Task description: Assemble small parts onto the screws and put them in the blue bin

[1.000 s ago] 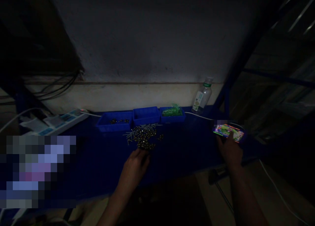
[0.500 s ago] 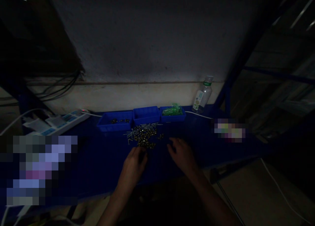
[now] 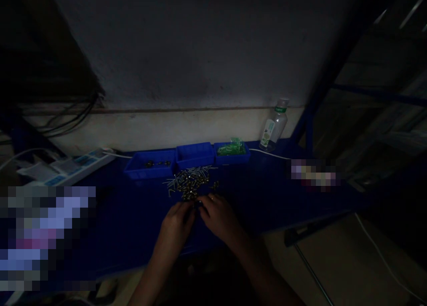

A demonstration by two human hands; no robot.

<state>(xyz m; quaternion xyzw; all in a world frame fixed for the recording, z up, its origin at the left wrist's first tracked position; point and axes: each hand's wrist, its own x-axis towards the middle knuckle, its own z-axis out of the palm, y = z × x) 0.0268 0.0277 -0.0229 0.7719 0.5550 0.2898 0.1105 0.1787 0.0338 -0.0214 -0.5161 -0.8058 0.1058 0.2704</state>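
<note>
A loose pile of small metal screws (image 3: 191,180) lies on the blue table (image 3: 133,221), in front of three blue bins. At the near edge of the pile, my left hand (image 3: 177,219) has its fingers bent and drawn together. My right hand (image 3: 216,215) is close beside it, thumb and fingertips pinched near the left fingertips. Something small and dark shows between the two hands, too dim to make out. The left bin (image 3: 150,172) holds a few small metal parts, and the right bin (image 3: 232,158) holds green plastic packets. Nothing shows inside the middle bin (image 3: 195,156).
A clear bottle (image 3: 274,127) stands against the wall at the back right. A white power strip (image 3: 75,169) with plugs lies at the back left. Blurred-out items sit at the left and right of the table. A white cable (image 3: 270,153) runs behind the bins.
My right hand has moved left, from beside the pile to my left hand, and its fingers have closed. My left hand has stayed at the pile's near edge. The view has shifted slightly.
</note>
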